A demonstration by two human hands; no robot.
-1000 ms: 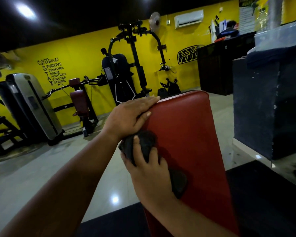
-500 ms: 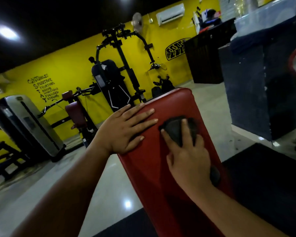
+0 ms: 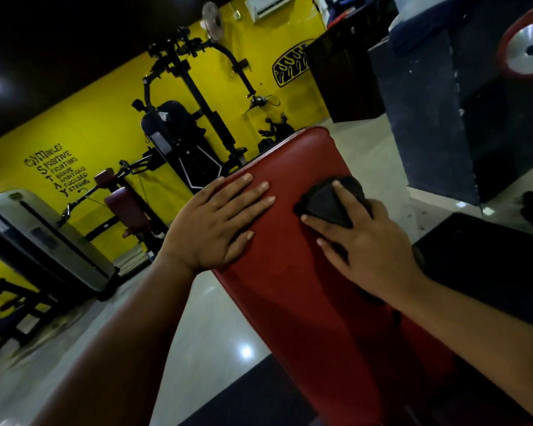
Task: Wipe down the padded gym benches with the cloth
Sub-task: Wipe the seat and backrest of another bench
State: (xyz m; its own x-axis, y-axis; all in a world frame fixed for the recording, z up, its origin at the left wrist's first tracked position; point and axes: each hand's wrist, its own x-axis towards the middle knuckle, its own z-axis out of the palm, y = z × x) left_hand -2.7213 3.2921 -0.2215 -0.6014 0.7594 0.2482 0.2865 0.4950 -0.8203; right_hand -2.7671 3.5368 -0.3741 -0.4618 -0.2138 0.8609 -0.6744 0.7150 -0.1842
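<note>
Yellow wall [image 3: 105,124] at the back with black lettering [image 3: 59,170] on it, and a big black multi-gym [image 3: 179,127] standing in front. A fan [image 3: 213,13] and an AC unit [image 3: 268,3] sit up near the dark ceiling. Pale glossy floor [image 3: 197,333] all round, black mat [image 3: 490,256] off to the right. The red bench [image 3: 290,287] pad runs up the middle of the view, tilted away from the camera, with a rounded top end.

Left hand [image 3: 216,222] lies flat on the pad's left edge, palm down. Its fingers are straight and a bit spread, and the heel of the hand hangs off the side.

Right hand [image 3: 366,250] is on the pad's right side, near the left one but not touching it. It presses the cloth [image 3: 326,204] down onto the red vinyl. The fingers are fairly straight and fanned wide over it, not really pinching. The dark fabric is bunched between the first two fingers and pokes out past the fingertips. So the cloth sits on the upper part of the pad, toward the right edge. Can't tell if more of it trails under the palm.

Other stuff: a grey-fronted machine [image 3: 43,238] far left with a maroon seat [image 3: 126,204] next to it. There's a dark counter [image 3: 345,78] back right and a red plate [image 3: 530,50] with a silver centre in the top right corner.
</note>
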